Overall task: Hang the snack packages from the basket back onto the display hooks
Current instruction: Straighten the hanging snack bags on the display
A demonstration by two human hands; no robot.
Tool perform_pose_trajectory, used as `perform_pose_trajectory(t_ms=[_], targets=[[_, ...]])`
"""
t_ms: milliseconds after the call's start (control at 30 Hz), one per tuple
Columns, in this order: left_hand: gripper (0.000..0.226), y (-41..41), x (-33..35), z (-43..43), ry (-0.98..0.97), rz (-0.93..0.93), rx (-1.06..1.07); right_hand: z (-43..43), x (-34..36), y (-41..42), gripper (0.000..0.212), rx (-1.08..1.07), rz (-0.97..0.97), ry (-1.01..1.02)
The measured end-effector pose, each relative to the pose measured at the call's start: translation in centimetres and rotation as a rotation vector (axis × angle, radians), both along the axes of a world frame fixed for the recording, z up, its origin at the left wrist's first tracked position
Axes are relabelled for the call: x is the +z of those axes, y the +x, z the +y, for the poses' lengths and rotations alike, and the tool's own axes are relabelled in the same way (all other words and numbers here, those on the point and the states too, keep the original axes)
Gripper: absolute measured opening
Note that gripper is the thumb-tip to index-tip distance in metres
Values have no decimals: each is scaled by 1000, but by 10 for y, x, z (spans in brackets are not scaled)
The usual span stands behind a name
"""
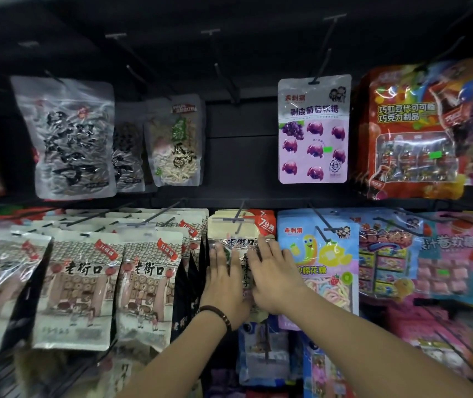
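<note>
On the lower row's middle hook (240, 215), a cream snack packet (236, 235) already hangs, left hand (223, 285) and right hand (275, 280) pressing it flat with straight fingers, gripping nothing; the basket is unseen, so remaining packets are unknowable.

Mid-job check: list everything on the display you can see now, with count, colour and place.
seed bags: three, clear, upper row left
empty hook: one, black, upper row middle
grape gummy bag: one, lilac, upper row, right of middle
chocolate bean bag: one in front, red, upper row right
beige packs: several rows, red tags, lower row left
pressed pack: one, beige and silver, lower row middle
marshmallow bag: one in front, blue, right of the pressed pack
pink gummy bag: one, pink, lower row far right
left hand: flat on the pressed pack, dark bracelet at wrist
right hand: flat on the same pack
</note>
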State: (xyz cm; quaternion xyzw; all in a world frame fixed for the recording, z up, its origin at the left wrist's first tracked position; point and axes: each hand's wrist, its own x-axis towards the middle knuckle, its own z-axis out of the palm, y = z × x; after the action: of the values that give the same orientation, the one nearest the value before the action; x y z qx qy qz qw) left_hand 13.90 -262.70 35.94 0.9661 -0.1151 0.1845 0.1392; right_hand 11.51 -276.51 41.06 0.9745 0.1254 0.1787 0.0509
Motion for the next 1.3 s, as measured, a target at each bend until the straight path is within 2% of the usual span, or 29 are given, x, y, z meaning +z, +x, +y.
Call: perform_pose_trajectory(t_ms=[67, 133, 200, 267, 333, 400, 500, 633, 700, 833, 1000, 1200, 1300], targets=[[112, -18, 0, 4, -79, 17, -40, 1, 0, -11, 85, 57, -3, -25], [89, -43, 2, 12, -201, -32, -73, 6, 0, -24, 82, 130, -15, -23], [58, -65, 3, 29, -229, -222, -91, 14, -1, -38, 76, 220, -46, -19], [35, -82, 4, 55, -161, -474, -84, 24, -4, -48, 63, 328, -105, -32], [31, -89, 5, 85, -109, -654, -74, 38, -8, -53, 61, 401, -181, -63], [35, -92, 7, 115, -97, -697, 41, 55, -10, -56, 75, 440, -218, -76], [55, -86, 5, 148, -109, -496, 244, 83, -10, -57, 89, 475, -218, -86], [74, -67, -7, 172, 50, -251, 248, 112, -16, -46, 82, 449, -186, -102], [74, -62, -9, 173, 108, -207, 249, 121, -21, -38, 80, 407, -151, -107], [78, -43, -9, 172, 18, -76, 194, 130, -25, -20, 80, 328, -134, -106], [76, -19, -4, 172, -52, -18, 147, 131, -19, 1, 81, 293, -100, -115], [67, 8, 14, 173, -159, 48, 132, 134, 3, 22, 68, 266, -52, -44], [64, 17, 23, 167, -128, 91, 172, 138, 15, 30, 67, 233, 9, -41]])
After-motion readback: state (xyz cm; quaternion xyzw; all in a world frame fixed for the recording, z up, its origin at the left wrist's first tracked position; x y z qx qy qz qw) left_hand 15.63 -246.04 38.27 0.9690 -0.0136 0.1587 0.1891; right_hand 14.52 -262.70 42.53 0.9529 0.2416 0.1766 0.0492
